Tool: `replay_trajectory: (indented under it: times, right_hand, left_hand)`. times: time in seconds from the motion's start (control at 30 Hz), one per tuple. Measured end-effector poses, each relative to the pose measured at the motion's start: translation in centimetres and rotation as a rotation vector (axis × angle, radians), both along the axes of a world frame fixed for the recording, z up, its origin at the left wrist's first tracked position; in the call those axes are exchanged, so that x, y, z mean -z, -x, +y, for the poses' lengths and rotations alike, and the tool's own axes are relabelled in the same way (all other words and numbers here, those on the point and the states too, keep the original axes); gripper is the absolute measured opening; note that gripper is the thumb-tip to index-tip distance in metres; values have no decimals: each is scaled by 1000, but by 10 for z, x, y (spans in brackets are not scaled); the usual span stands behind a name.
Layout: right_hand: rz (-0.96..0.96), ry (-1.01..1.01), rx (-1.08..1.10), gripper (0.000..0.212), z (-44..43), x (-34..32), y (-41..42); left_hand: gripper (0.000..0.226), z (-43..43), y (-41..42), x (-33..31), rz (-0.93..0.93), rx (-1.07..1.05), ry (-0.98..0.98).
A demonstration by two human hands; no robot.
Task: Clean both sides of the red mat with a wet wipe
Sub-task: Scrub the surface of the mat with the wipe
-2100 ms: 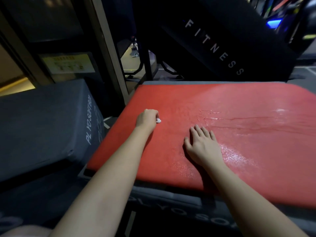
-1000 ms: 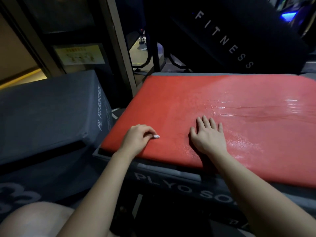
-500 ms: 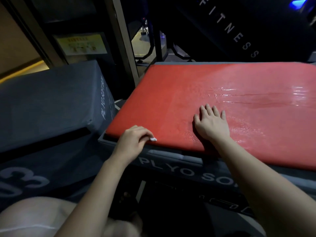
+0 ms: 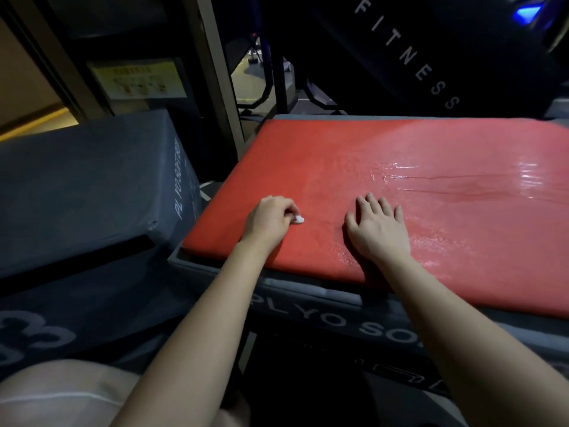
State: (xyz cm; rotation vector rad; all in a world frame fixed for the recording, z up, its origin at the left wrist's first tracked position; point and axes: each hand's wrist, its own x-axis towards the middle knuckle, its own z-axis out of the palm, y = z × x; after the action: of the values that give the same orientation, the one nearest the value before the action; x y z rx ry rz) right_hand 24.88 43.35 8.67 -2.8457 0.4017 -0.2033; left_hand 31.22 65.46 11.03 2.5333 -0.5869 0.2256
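Red mat lies on the grey plyo box, glossy right, dull left. The left hand has slid back in from the near edge, fingers curled round a balled wet wipe, so this side seems unfinished. The right hand presses flat, fingers straight, holding nothing.

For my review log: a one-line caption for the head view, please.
Left hand pinches a balled wet wipe on the red mat; right hand rests flat beside it.
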Motion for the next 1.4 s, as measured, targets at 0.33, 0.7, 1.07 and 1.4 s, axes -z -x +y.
replay_trajectory:
  times: [0.33,0.7,1.07,1.4]
  right_hand:
    - [-26,32,8,63,4,4,-1]
    - [-2,-10,-7,64,-1,1,0]
    - [42,262,-382,67,-80,-29,-101]
    - [44,234,-395,72,-92,-6,-113]
  left_hand:
    - [15,-8,-5,-16,156,0,-1]
    - [14,-78,-78,-23,106,-92,-271]
    - [11,-96,-147,-14,45,-66,-174]
    - [9,-87,-181,-9,90,72,-98]
